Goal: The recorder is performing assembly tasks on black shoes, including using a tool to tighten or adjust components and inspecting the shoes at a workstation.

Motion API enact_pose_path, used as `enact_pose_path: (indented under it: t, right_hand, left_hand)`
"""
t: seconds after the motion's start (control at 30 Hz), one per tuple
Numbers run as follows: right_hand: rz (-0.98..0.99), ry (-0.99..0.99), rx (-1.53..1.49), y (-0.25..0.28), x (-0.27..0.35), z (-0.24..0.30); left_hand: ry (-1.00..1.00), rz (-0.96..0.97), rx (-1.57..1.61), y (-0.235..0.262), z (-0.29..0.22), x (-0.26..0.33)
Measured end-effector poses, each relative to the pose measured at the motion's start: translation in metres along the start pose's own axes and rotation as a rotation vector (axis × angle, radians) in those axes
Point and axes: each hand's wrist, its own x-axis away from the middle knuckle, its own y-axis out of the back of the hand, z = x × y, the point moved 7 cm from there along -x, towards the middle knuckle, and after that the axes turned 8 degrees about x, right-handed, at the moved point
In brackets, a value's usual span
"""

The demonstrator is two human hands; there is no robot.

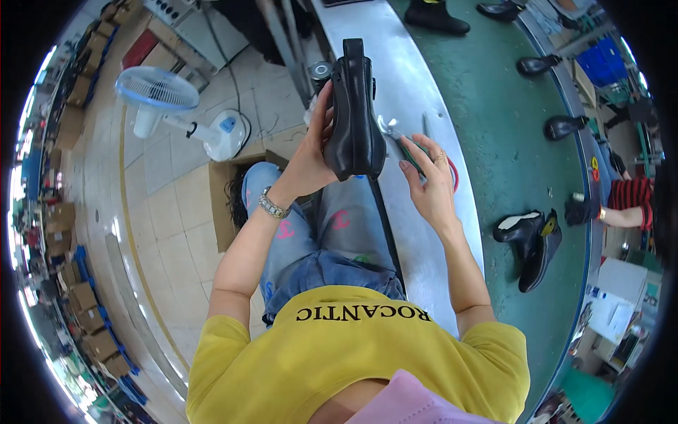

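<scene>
My left hand (pixel 311 159) grips a black leather boot (pixel 357 113) from its left side, holding it up over my lap and the edge of the metal bench. Fingers wrap behind the boot and are partly hidden. To its right, my right hand (pixel 431 180) is curled with a green-handled tool (pixel 411 157) between thumb and fingers; the tool has a shiny metal end, and its exact kind is unclear. Beside that hand a red loop (pixel 454 174) shows, partly covered by the fingers.
A metal bench (pixel 431 261) runs along my right, beside a green conveyor belt (pixel 487 141) carrying several black boots (pixel 540 247). On the left stand a white fan (pixel 157 88) and an open cardboard box (pixel 224 219) by my legs. Another person's hand (pixel 583 210) is across the belt.
</scene>
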Motion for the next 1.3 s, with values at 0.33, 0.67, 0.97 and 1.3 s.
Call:
enact_pose_path:
  t: [0.33,0.67,0.97,1.3]
  right_hand:
    - [0.020,0.084,-0.347,0.085,-0.010,0.023]
    - [0.070,0.019,-0.405,0.084,-0.007,0.010]
    - [0.371,-0.248,-0.772,0.012,0.049,-0.019]
    - [-0.529,-0.582,-0.524,0.080,0.063,-0.129]
  left_hand:
    - [0.123,0.227,0.271,-0.078,0.040,-0.019]
    - [0.130,0.302,0.127,-0.094,0.032,-0.025]
    - [0.505,-0.056,0.694,-0.052,0.062,0.012]
    - [0.494,0.350,0.296,-0.096,0.030,-0.042]
